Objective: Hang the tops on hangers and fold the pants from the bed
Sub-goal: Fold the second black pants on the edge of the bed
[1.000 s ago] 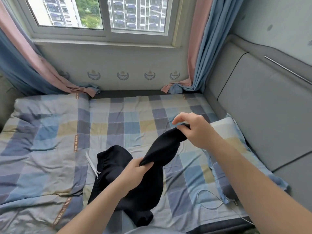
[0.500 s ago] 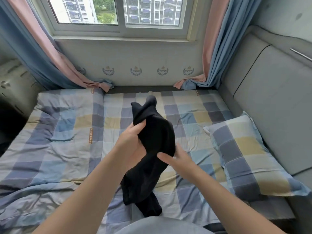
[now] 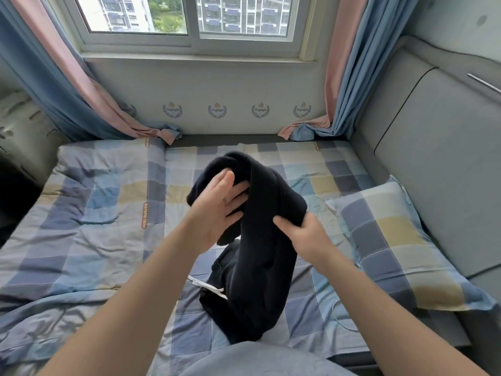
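We are holding the black pants up over the bed, with their lower end trailing on it close to us. Our right hand is pinching a fold. Our left hand is lying flat against the cloth, fingers straight. Judgement: we are in the folding step, and next we need to find the waistband and align the legs. Farther off are the pillow on the right, the curtains and the window.

window on far wall, tower blocks outside | left curtain and right curtain flank window | checked pillow below-right of window | grey padded panel right of window
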`<act>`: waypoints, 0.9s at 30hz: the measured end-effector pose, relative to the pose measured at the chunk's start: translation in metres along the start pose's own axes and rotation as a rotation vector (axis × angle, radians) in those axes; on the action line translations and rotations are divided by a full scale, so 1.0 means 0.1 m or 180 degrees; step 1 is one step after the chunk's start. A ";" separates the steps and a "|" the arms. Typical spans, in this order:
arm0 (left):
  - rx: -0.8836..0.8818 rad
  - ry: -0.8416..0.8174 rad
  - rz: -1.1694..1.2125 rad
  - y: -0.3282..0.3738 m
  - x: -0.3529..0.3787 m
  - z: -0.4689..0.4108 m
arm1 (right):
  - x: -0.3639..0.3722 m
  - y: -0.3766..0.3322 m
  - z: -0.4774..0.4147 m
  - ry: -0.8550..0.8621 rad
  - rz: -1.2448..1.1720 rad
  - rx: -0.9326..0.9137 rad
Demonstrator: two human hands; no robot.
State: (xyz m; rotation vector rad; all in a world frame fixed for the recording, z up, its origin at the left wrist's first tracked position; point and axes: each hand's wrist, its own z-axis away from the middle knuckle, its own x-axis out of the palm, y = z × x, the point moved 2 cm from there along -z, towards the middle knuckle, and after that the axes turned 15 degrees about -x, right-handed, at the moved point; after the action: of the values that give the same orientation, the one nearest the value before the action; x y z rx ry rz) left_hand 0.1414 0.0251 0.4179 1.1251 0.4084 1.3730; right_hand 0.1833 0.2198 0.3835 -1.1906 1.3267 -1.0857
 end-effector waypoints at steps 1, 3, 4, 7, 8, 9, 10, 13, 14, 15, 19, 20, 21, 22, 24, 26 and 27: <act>-0.0066 -0.0030 -0.0047 -0.10 -0.01 -0.02 | -0.02 -0.10 -0.02 -0.0005 -0.0079 -0.0166; -0.0241 -0.0076 -0.0369 -0.30 -0.03 -0.04 | -0.04 -0.27 -0.05 -0.0003 -0.0127 -0.0437; -0.0333 -0.0093 -0.0599 -0.39 -0.03 -0.05 | -0.04 -0.34 -0.07 0.0017 -0.0102 -0.0501; -0.0482 -0.0218 -0.1155 -0.66 -0.02 -0.07 | -0.03 -0.47 -0.11 0.0015 -0.0056 -0.0609; -0.0489 -0.0314 -0.1289 -0.73 0.00 -0.08 | -0.03 -0.51 -0.13 0.0034 -0.0091 -0.0639; -0.0460 -0.0391 -0.1445 -0.81 0.04 -0.08 | -0.04 -0.56 -0.14 0.0064 -0.0136 -0.0655; -0.0399 -0.0408 -0.1628 -0.88 0.06 -0.09 | -0.05 -0.60 -0.16 0.0092 -0.0167 -0.0662; -0.0263 -0.0157 -0.2105 -1.05 0.08 -0.16 | -0.07 -0.63 -0.20 0.0170 -0.0099 -0.0614; -0.0254 -0.0066 -0.2166 -1.07 0.06 -0.18 | -0.09 -0.59 -0.21 0.0225 -0.0096 -0.0541; -0.0221 0.0013 -0.2182 -1.07 0.05 -0.17 | -0.11 -0.55 -0.22 0.0310 -0.0151 -0.0417; 0.0228 0.0436 -0.1908 -0.89 -0.04 -0.14 | -0.17 -0.32 -0.16 0.0298 -0.0364 0.0104; 0.0341 0.0515 -0.1781 -0.81 -0.05 -0.12 | -0.16 -0.26 -0.11 0.0174 -0.0375 0.0153; 0.0414 0.0568 -0.1637 -0.72 -0.05 -0.11 | -0.15 -0.20 -0.04 0.0065 -0.0359 0.0181; 0.0455 0.0608 -0.1500 -0.64 -0.04 -0.09 | -0.13 -0.13 0.03 -0.0017 -0.0316 0.0201; 0.0514 0.0723 -0.1296 -0.50 -0.01 -0.06 | -0.07 0.02 0.19 -0.0139 -0.0283 0.0259; 0.0595 0.0865 -0.1097 -0.40 0.04 -0.03 | 0.02 0.16 0.34 -0.0276 -0.0394 0.0405; 0.0624 0.0908 -0.0978 -0.36 0.07 -0.02 | 0.08 0.24 0.40 -0.0349 -0.0438 0.0510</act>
State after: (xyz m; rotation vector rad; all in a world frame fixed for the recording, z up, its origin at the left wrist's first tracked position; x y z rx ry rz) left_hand 0.1614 0.0388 0.3902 0.9753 0.9013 1.2396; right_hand 0.2211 0.2146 0.3557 -1.2168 1.0661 -1.1845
